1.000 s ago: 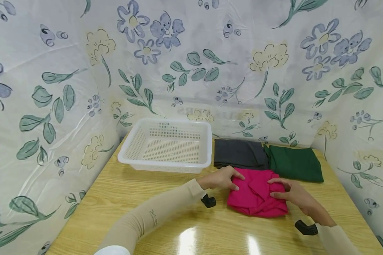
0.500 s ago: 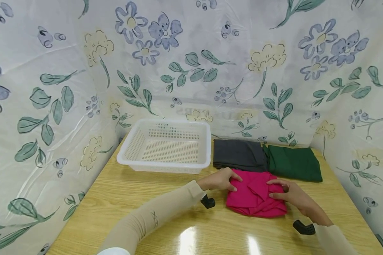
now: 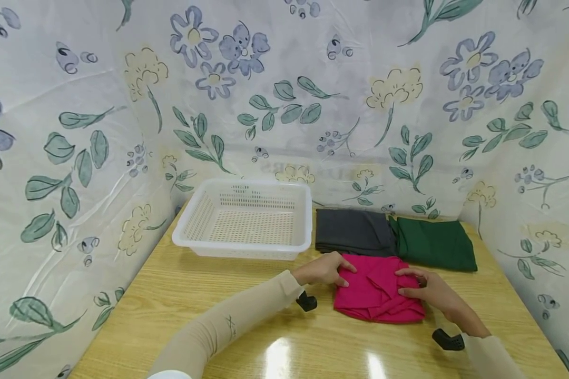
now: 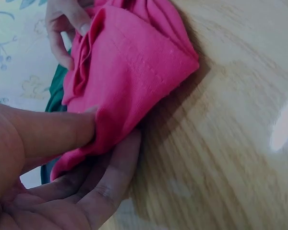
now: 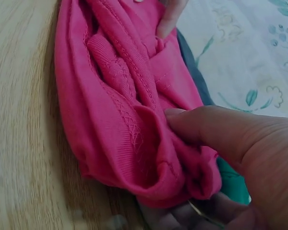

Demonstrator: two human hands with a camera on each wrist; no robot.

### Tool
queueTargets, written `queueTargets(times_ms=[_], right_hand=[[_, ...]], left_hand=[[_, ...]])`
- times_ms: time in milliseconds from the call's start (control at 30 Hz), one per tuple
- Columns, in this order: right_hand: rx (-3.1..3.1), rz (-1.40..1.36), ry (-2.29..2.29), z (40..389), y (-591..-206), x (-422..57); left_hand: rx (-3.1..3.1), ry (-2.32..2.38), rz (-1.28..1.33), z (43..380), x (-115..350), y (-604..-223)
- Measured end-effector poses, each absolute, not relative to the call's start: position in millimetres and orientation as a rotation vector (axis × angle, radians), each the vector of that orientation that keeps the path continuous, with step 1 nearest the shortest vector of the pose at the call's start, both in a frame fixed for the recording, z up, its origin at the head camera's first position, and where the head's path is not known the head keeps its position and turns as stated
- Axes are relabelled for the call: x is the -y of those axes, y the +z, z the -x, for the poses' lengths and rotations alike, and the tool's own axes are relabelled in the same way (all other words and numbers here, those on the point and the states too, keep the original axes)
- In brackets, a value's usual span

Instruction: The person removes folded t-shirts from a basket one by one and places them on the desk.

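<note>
A folded pink garment (image 3: 376, 297) with stitched seams lies on the table in front of me. My left hand (image 3: 323, 269) pinches its left edge; in the left wrist view the thumb (image 4: 62, 129) is on top and the fingers are tucked under the cloth. At the opposite edge, my right hand (image 3: 433, 292) grips the layered folds. The right wrist view has that thumb (image 5: 206, 124) over the cloth, with the fingers partly hidden below. Loose layers and a hem (image 5: 134, 129) show on this right side.
Behind the pink garment lie a folded dark grey cloth (image 3: 353, 231) and a folded dark green cloth (image 3: 436, 243), side by side. A white perforated plastic basket (image 3: 242, 247) stands at the back left. Floral fabric (image 3: 265, 68) hangs around the wooden table (image 3: 194, 279).
</note>
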State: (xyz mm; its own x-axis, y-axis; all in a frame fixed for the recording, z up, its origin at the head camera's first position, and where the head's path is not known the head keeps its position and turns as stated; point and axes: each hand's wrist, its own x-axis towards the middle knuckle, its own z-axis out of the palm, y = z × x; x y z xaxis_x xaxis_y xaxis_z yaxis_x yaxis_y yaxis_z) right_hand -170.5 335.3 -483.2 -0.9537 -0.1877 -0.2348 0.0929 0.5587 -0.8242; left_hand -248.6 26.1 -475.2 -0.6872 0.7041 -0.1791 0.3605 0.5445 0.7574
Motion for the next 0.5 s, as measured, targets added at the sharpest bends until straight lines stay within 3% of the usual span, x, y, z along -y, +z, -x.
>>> queueTargets(times_ms=[200,500], right_hand=[[-2.548,0.049,-1.321,168.1,-477.0,-339.1],[-2.931,0.111,-1.19,171.7,-451.6,-349.2]], left_hand=[[-2.397,0.861,-0.984,249.2,-20.6,-462.9],[-2.244,1.028,-1.231,259.7,13.4,-408.0]])
